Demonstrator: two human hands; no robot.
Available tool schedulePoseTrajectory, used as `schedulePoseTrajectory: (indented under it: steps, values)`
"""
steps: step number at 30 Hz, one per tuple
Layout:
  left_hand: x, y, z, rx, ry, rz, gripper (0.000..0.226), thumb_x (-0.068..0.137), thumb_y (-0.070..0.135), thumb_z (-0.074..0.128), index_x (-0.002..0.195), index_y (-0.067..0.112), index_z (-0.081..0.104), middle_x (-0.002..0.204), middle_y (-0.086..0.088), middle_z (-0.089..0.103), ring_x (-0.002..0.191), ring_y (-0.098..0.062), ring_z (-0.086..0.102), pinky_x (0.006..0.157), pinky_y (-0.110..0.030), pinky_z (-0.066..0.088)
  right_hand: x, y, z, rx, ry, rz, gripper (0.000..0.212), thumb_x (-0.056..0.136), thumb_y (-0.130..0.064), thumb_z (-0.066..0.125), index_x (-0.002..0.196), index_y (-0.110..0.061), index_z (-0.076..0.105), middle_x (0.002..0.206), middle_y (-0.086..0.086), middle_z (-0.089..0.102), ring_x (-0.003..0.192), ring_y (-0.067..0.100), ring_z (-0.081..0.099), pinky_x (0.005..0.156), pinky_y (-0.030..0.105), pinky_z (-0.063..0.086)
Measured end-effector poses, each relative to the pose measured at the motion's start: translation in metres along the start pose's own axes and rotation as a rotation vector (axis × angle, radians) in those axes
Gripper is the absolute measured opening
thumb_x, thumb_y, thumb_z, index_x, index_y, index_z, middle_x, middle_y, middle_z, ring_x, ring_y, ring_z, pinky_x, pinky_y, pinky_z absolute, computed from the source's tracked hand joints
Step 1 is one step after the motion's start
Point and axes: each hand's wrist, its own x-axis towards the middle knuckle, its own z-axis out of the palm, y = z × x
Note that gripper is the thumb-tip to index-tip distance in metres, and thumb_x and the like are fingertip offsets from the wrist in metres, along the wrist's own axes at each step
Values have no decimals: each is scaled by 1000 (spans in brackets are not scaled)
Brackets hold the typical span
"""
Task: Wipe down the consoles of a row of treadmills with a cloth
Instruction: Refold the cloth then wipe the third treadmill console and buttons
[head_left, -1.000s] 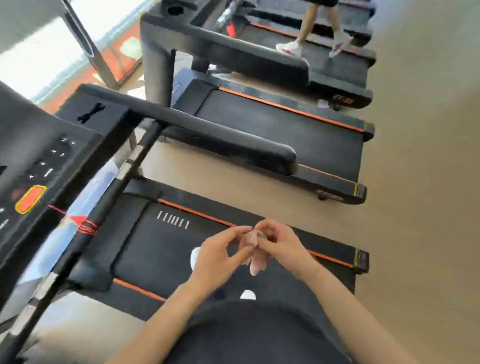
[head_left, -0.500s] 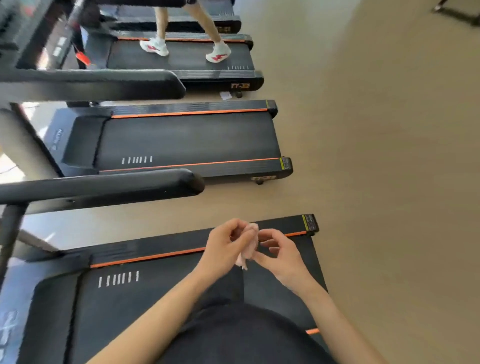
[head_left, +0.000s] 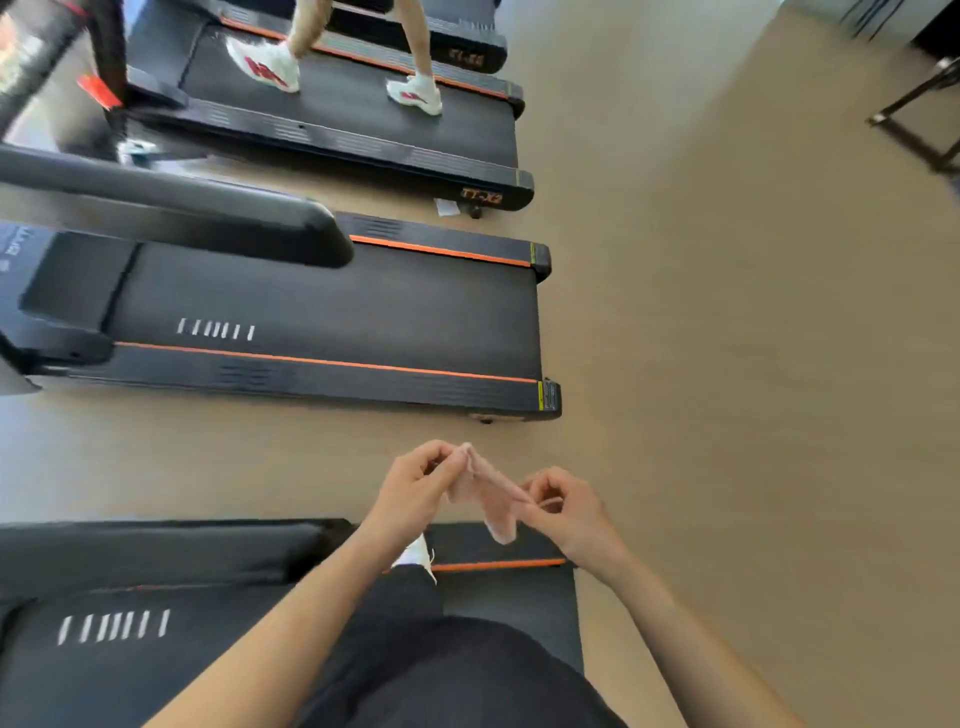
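Left hand (head_left: 415, 486) pinches one end of the cloth (head_left: 485, 493) between thumb and curled fingers. Right hand (head_left: 563, 512) pinches the other end the same way, fingers curled in. Both are held out at waist height in front of the body, close together but not touching.

Cloth is small and pale pink, pulled into a short band between the two pinches, left end higher. A loose flap hangs below the band — it sits in the air above the rear edge of the near treadmill (head_left: 156, 597), touching nothing but the hands.

Person wearing the camera stands on the near treadmill: dark trousers (head_left: 441, 675), one white shoe (head_left: 415, 553) showing by the orange side stripe.

Middle treadmill (head_left: 332, 312) lies just beyond a strip of tan floor (head_left: 727, 364), belt bare, black handrail (head_left: 182, 208) crossing over its front end.

Far treadmill (head_left: 353, 104) has another person on the belt — only bare lower legs and white shoes with red marks (head_left: 265, 67) visible.

Dark metal frame (head_left: 914, 119) stands on the floor at the upper right, blurred.
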Motion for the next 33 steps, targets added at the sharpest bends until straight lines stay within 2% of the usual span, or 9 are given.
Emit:
schedulePoseTrajectory:
  steps: [2, 5, 8, 13, 16, 21, 24, 27, 33]
  values:
    - [32, 12, -7, -22, 34, 7, 31, 104, 21, 58, 74, 16, 65, 68, 1, 61, 68, -10, 54, 70, -22, 45, 40, -23, -16, -28, -41, -15, 35, 82, -11, 78, 64, -24, 51, 92, -9, 75, 77, 7, 65, 71, 29, 50]
    - [77, 31, -16, -6, 101, -12, 31, 102, 29, 58, 75, 16, 63, 63, 9, 60, 62, -8, 51, 62, -26, 43, 94, -57, -34, -31, -43, -87, 28, 84, -17, 77, 72, -15, 52, 68, -5, 57, 63, 9, 46, 58, 27, 39]
    - [114, 48, -28, -26, 157, -58, 33, 105, 25, 56, 76, 10, 59, 57, 3, 56, 48, -14, 45, 50, -29, 38, 142, -82, -44, 32, -31, -140, 10, 85, -16, 71, 83, -12, 61, 69, -9, 58, 68, 7, 52, 63, 23, 45]
    - [177, 72, -50, 56, 216, -60, 40, 99, 42, 60, 67, 19, 60, 66, 11, 57, 67, -6, 50, 68, -27, 41, 227, -120, -59, 29, -66, -147, 16, 96, -13, 65, 88, -25, 73, 86, -2, 71, 80, 4, 62, 72, 19, 49]
    - [220, 84, -58, 71, 296, -72, 42, 87, 56, 58, 64, 21, 60, 69, 7, 60, 70, -8, 53, 71, -30, 43, 292, -141, -67, 34, -162, -170, 19, 98, -17, 64, 87, -29, 74, 89, -6, 73, 83, 5, 64, 74, 21, 50]
    - [306, 129, -61, -65, 479, -150, 46, 104, 25, 55, 59, 21, 49, 60, 11, 51, 65, -9, 47, 67, -24, 40, 417, -191, -86, -33, -364, -219, 25, 102, -21, 58, 79, -19, 68, 69, -15, 62, 67, 1, 52, 63, 18, 42]
    - [352, 167, -62, -146, 659, -189, 42, 106, 20, 51, 65, 14, 45, 54, 13, 48, 57, -4, 46, 58, -17, 38, 482, -231, -100, -68, -514, -242, 38, 104, -28, 55, 76, -3, 57, 68, -5, 49, 66, 8, 41, 65, 27, 35]
    - [387, 200, -72, -217, 770, -182, 41, 106, 24, 52, 68, 11, 45, 56, 1, 46, 54, -14, 43, 51, -25, 36, 537, -284, -107, -71, -671, -266, 40, 103, -33, 57, 68, -15, 51, 65, -5, 42, 63, 11, 38, 62, 29, 33]
    - [420, 227, -117, -358, 935, -190, 39, 103, 32, 59, 70, 13, 50, 58, -2, 50, 55, -20, 42, 53, -30, 37, 615, -368, -76, -186, -922, -436, 31, 90, -38, 72, 79, -11, 63, 70, -2, 56, 67, 11, 50, 63, 31, 41]
